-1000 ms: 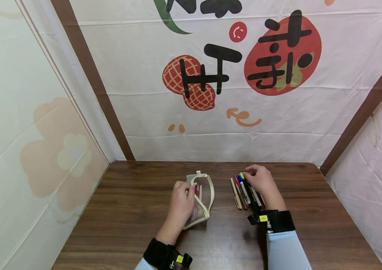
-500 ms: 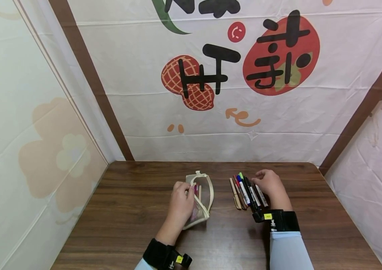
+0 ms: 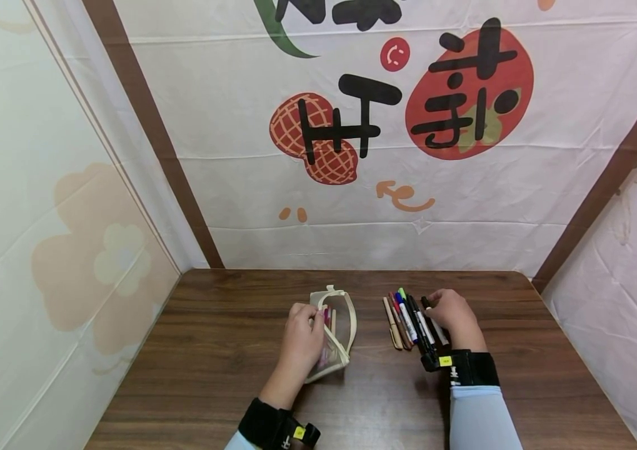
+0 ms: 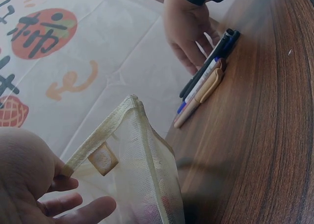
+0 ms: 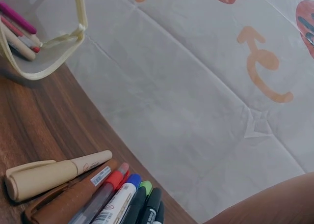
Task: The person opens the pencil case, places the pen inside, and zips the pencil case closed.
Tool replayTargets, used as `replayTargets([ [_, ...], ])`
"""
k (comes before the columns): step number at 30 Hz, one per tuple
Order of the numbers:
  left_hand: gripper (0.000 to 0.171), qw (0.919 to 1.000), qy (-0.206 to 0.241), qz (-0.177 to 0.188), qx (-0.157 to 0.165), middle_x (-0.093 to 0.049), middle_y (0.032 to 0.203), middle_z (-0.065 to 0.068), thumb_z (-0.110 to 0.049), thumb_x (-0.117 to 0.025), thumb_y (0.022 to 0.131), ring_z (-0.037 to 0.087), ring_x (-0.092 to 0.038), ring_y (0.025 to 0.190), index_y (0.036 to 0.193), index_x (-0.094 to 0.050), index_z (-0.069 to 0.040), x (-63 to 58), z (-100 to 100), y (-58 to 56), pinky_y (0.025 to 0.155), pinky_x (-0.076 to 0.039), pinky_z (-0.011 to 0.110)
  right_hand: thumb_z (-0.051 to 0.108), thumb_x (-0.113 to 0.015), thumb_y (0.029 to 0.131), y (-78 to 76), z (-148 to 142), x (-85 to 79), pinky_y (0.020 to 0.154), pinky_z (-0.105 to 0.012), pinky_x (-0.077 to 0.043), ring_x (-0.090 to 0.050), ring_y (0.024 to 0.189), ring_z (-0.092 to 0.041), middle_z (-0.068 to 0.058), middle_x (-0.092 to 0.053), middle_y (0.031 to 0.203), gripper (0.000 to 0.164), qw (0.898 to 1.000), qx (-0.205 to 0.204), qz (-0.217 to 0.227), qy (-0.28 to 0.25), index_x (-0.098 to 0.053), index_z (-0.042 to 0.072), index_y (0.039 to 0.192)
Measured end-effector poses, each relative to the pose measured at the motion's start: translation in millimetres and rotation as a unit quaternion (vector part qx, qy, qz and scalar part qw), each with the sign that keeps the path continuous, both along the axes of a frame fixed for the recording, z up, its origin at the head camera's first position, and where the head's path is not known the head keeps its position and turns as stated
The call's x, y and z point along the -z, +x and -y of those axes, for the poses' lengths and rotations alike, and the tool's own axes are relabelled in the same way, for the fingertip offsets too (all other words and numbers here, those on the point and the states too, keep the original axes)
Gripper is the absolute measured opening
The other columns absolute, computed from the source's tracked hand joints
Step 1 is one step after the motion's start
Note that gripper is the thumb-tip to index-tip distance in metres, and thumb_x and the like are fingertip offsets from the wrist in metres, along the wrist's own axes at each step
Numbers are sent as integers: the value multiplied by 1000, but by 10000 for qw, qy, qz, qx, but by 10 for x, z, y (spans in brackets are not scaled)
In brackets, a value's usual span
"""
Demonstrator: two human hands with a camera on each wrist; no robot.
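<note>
My left hand [image 3: 302, 331] pinches the upper edge of a cream-trimmed mesh pencil case [image 3: 354, 319], which gapes toward the right. Inside it lie several pens, among them a purple pen [image 5: 18, 16]. To the right, a row of loose pens lies side by side on the table: a beige pen [image 5: 59, 176], a brown pen [image 5: 73, 200], a red-capped pen [image 5: 116, 177], a white marker with a blue cap [image 5: 118, 200], and dark ones. My right hand [image 3: 456, 317] is at the row's right end, its fingers loosely extended [image 4: 190, 47] beside the dark pens; contact is hard to make out.
The brown wooden table [image 3: 194, 350] ends at a white printed cloth [image 3: 318, 244] behind it. More cloth hangs at the left and right sides. The pens lie close to the table's far edge.
My right hand has moved from above the dark pens to the right end of the row, then slightly down. The pens there have spread a little. My left hand and the case stay put.
</note>
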State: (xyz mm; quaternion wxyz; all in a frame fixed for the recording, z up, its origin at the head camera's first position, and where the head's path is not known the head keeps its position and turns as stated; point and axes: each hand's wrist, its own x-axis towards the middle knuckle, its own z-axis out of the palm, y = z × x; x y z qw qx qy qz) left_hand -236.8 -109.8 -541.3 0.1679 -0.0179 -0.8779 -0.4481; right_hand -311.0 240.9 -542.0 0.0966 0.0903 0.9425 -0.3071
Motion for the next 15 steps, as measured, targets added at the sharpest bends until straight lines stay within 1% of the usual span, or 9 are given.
replayTargets([
  [3,16,10000,-11,-4,-6,-68,111,17,-7,-69,106,31,-70,101,94,-77,0,-3,-2,1,97,-61,54,18,-77,105,6,3,16,95,-58,-63,-75,110,-41,-33,-73,137,45,10000,-4,-39,40,-68,-8,141],
  [8,17,10000,-4,7,-16,-68,111,17,-8,-69,106,31,-70,101,94,-77,0,-3,-3,3,97,-61,54,18,-78,103,5,33,15,98,-60,-62,-74,110,-41,-31,-75,135,45,9998,-20,-137,167,-71,-8,139],
  [15,17,10000,-16,0,0,-68,111,18,-7,-69,106,32,-71,102,93,-77,0,6,1,1,98,-61,55,18,-78,102,1,63,35,99,-60,-61,-74,109,-39,-29,-76,132,44,9995,47,-111,280,-72,-7,137],
])
